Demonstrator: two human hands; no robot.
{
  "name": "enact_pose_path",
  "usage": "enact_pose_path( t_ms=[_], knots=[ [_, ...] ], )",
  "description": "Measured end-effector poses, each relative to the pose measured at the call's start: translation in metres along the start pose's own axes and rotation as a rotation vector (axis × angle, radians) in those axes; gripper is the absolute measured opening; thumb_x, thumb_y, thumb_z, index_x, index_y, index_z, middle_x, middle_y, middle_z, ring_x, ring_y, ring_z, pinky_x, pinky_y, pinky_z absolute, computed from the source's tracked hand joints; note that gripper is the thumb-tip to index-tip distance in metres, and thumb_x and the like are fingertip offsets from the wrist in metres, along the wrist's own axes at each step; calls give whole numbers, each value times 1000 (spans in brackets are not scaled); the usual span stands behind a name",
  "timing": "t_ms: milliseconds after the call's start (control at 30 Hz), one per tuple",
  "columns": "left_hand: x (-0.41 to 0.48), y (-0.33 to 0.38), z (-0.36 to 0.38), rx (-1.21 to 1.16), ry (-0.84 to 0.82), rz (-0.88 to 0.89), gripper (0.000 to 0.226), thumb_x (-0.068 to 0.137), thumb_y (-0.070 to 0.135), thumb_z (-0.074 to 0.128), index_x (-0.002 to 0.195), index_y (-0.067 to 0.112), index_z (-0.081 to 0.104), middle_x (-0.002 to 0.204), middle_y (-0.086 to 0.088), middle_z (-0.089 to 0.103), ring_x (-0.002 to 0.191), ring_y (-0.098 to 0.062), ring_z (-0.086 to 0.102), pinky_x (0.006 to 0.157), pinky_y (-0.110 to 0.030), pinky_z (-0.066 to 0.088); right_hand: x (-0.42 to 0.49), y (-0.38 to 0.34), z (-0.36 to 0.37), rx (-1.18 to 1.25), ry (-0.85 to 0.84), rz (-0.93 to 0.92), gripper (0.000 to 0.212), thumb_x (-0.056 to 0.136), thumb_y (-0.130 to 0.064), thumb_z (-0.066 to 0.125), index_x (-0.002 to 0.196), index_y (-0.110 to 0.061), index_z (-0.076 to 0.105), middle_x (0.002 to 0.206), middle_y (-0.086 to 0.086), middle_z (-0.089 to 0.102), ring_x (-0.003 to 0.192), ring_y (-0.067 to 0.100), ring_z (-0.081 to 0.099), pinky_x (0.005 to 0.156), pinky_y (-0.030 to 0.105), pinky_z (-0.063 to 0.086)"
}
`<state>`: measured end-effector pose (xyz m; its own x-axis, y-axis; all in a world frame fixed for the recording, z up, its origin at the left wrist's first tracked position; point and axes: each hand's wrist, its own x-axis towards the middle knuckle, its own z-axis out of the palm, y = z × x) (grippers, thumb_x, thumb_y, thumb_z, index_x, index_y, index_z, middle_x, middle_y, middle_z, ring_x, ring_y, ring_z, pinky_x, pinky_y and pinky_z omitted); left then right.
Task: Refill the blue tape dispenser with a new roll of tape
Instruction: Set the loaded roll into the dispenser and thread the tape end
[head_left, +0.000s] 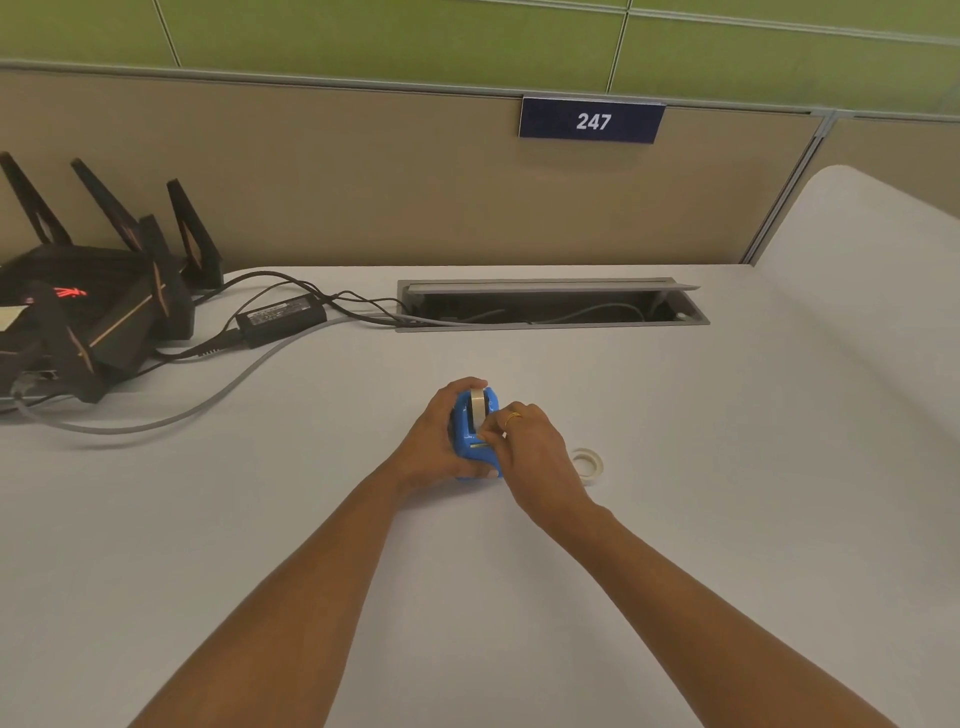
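Note:
The blue tape dispenser (471, 435) stands on the white desk (519, 571) at the middle. A whitish roll of tape (478, 405) sits in its slot, its top showing. My left hand (434, 441) wraps around the dispenser's left side and back. My right hand (530, 452), with a gold ring, has its fingertips pinched at the dispenser's front, near the cutter, apparently on the tape's end. A second, thin and nearly bare tape ring (589, 461) lies flat on the desk just right of my right hand.
A black router (93, 306) with antennas stands at the far left, with a power brick (283, 316) and cables (156, 421) trailing across the desk. An open cable tray (550, 306) is set into the desk at the back, below a partition wall.

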<state>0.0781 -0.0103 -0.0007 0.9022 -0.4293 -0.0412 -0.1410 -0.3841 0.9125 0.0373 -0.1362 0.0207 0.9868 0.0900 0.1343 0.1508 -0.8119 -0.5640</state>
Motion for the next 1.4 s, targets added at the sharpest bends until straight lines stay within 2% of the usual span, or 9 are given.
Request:
enact_pose_path(
  t_ms=[200,300,400,733,933,1067,1167,1267,1400],
  knots=[
    [-1,0,0,2,11,-9,85,66,-3,74,135,5,25,143,-14,33,130,-31,37,110,-48,32,-12,0,0,37,67,-58,22,93,-14,44,99,-3,62,98,14,60,84,13,36,66,14,22],
    [-1,0,0,11,10,4,84,67,-2,74,135,6,25,145,-13,30,131,-30,35,111,-48,32,-19,-1,3,56,82,-75,21,94,-15,43,98,-3,61,98,15,60,82,12,36,70,3,27],
    [-2,0,0,5,17,7,84,65,-3,74,134,8,27,143,-12,32,129,-29,37,109,-48,34,-24,1,5,24,91,-93,21,94,-14,44,98,-3,61,100,15,61,84,14,38,68,12,22],
    [-2,1,1,19,11,6,85,67,0,74,136,7,24,146,-13,29,132,-29,35,111,-48,32,-28,7,11,13,111,-125,19,91,-13,49,102,-4,62,103,15,61,96,23,48,73,11,21],
    [-3,1,1,8,14,25,85,66,1,76,134,9,27,143,-11,32,130,-28,37,110,-47,33,-28,7,17,14,160,-115,12,85,-5,57,93,1,64,90,20,62,82,24,51,77,8,24],
    [-1,-1,0,11,8,29,85,66,1,75,135,7,26,144,-12,32,131,-27,37,110,-47,33,-29,6,22,-42,267,-218,10,67,3,67,75,-2,64,66,14,63,59,27,58,59,17,40],
    [-1,-3,0,17,-2,26,87,65,2,76,135,7,25,144,-12,32,130,-28,37,110,-48,34,-29,10,26,-39,309,-241,8,69,2,63,77,-1,64,67,14,62,68,18,52,61,12,37],
    [-1,-5,-1,17,-5,33,88,65,2,77,136,8,25,144,-12,32,131,-28,37,110,-48,33,-30,14,29,-46,308,-247,12,73,-1,58,81,-1,66,72,14,65,75,11,37,73,17,33],
    [-1,-5,0,26,-5,64,93,62,5,79,137,13,24,146,-8,31,131,-25,37,111,-44,33,-33,16,27,-90,279,-262,17,71,-4,59,86,-1,69,75,13,68,74,19,53,72,19,35]
  ],
)
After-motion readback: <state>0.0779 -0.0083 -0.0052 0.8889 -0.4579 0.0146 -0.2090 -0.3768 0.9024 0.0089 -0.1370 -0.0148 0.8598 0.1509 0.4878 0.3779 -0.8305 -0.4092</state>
